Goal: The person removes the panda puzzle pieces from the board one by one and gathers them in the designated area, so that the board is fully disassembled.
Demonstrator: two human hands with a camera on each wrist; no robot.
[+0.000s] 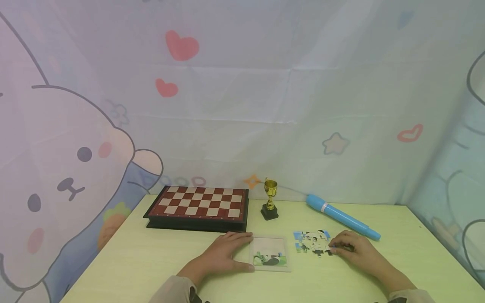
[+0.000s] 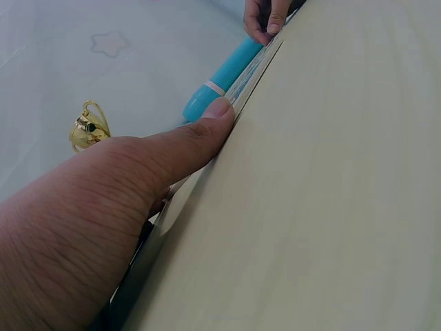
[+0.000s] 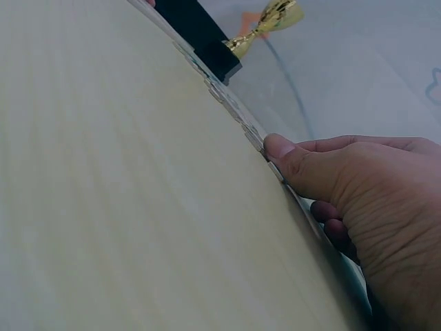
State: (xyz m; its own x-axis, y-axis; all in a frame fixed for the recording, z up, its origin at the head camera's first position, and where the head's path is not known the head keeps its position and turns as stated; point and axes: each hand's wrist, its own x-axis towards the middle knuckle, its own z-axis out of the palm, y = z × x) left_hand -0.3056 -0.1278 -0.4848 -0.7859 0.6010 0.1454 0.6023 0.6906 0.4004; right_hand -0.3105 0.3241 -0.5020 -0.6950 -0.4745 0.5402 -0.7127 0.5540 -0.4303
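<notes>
Here — right fingers (image 1: 342,240) touch puzzle pieces (image 1: 313,240).

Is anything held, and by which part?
The right hand seems to pinch a puzzle piece by its edge; the left hand touches the puzzle frame along its left side.

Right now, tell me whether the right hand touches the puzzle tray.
Apart. The head view shows puzzle pieces and tabletop between the right hand and the puzzle tray.
</notes>
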